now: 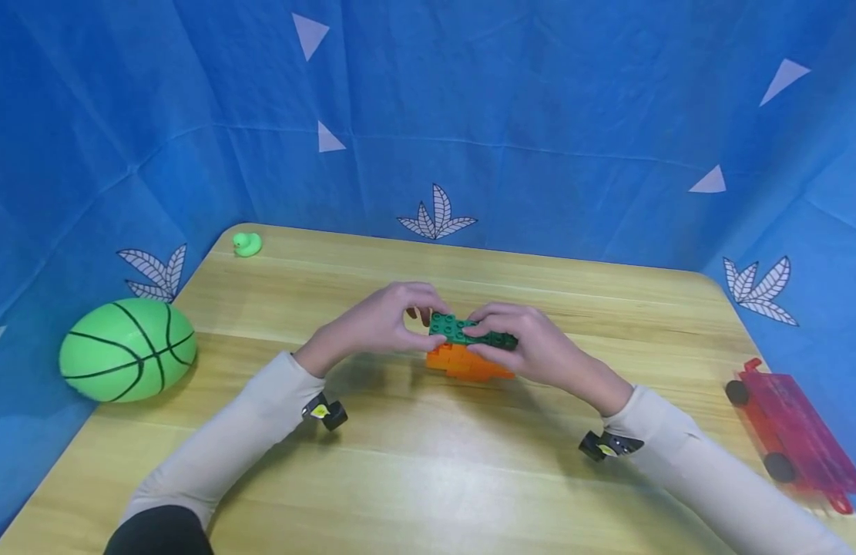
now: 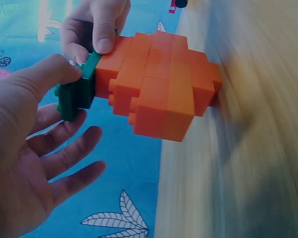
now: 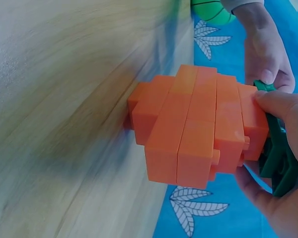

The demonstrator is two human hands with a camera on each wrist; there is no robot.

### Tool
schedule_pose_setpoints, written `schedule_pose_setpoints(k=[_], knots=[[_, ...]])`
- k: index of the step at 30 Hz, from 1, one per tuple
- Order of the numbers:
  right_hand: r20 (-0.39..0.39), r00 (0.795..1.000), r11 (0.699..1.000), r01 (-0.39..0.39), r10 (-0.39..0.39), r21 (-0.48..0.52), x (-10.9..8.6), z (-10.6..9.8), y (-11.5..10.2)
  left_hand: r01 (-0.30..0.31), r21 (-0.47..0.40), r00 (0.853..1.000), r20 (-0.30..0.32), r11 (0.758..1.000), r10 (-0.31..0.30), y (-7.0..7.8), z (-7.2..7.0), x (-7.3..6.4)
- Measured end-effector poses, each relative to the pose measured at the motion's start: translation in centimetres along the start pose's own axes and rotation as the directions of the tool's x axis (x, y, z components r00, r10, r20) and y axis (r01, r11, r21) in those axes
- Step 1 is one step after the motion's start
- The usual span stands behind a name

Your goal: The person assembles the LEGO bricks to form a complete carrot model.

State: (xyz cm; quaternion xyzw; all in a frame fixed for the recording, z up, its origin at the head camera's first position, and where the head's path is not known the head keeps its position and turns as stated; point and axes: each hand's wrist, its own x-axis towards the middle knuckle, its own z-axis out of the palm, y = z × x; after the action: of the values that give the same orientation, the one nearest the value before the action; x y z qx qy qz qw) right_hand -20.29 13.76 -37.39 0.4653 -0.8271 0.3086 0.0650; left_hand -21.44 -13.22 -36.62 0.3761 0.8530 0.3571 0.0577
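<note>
An orange body (image 1: 469, 364) of stacked toy building bricks stands on the table with green building bricks (image 1: 443, 327) on top. It widens in stepped layers toward its middle and narrows at the bottom. At the left end of the green bricks, my left hand (image 1: 375, 320) pinches them between thumb and forefinger; its other fingers are spread apart in the left wrist view. My right hand (image 1: 532, 339) grips the right end, with the thumb on the top orange layer (image 3: 252, 116) and fingers on the green bricks. The right fingertips are partly hidden.
A green ball (image 1: 129, 351) with black lines lies at the table's left edge. A small green toy duck (image 1: 247, 244) sits at the back left corner. At the right edge is a translucent red toy cart (image 1: 802, 432) with dark wheels. Blue cloth (image 1: 538, 92) hangs behind the table.
</note>
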Motion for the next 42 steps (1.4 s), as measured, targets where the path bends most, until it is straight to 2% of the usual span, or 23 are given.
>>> schedule_pose_setpoints(k=[6, 11, 15, 18, 21, 24, 28, 31, 34, 38, 42], knots=[[0.004, 1.0, 1.0, -0.001, 0.001, -0.013, 0.0, 0.0, 0.0, 0.001, -0.021, 1.0, -0.02, 1.0, -0.001, -0.5, 0.7, -0.1], [0.047, 0.999, 0.998, -0.014, 0.016, -0.057, -0.2, -0.6, -0.2, -0.002, -0.031, 1.0, -0.029, 1.0, 0.001, -0.9, 1.1, -0.3], [0.074, 0.997, 0.993, -0.022, 0.031, -0.112, -0.8, -1.5, -0.5, 0.076, -0.047, 0.997, 0.006, 0.996, -0.076, -1.5, 1.5, -0.5], [0.081, 0.99, 0.991, -0.107, 0.114, -0.08, -1.6, -2.5, -0.6, 0.145, -0.039, 0.989, 0.031, 0.989, -0.144, -2.0, 1.8, -0.8], [0.098, 0.968, 0.972, -0.233, 0.231, 0.013, -2.5, -3.2, 0.0, 0.148, -0.03, 0.987, 0.072, 0.989, -0.146, -2.5, 2.2, -1.0], [0.146, 0.935, 0.938, -0.338, 0.324, 0.079, -3.4, -3.3, 1.0, 0.131, -0.054, 0.985, 0.121, 0.99, -0.124, -2.7, 2.7, -1.0], [0.226, 0.891, 0.901, -0.423, 0.395, 0.094, -4.3, -2.2, 2.3, 0.129, -0.096, 0.981, 0.158, 0.987, -0.113, -2.8, 3.2, -1.1], [0.266, 0.871, 0.88, -0.457, 0.413, 0.129, -4.7, -1.1, 2.7, 0.138, -0.101, 0.98, 0.16, 0.985, -0.121, -2.8, 3.4, -1.1], [0.257, 0.883, 0.877, -0.444, 0.394, 0.183, -4.8, -0.5, 2.7, 0.155, -0.087, 0.978, 0.155, 0.984, -0.14, -2.8, 3.6, -1.2], [0.192, 0.902, 0.883, -0.423, 0.387, 0.203, -4.9, -0.3, 2.8, 0.185, -0.095, 0.975, 0.144, 0.978, -0.17, -2.7, 3.6, -1.3], [0.147, 0.884, 0.856, -0.466, 0.443, 0.223, -4.9, -0.4, 2.9, 0.213, -0.166, 0.975, 0.106, 0.963, -0.197, -2.7, 3.7, -1.4]])
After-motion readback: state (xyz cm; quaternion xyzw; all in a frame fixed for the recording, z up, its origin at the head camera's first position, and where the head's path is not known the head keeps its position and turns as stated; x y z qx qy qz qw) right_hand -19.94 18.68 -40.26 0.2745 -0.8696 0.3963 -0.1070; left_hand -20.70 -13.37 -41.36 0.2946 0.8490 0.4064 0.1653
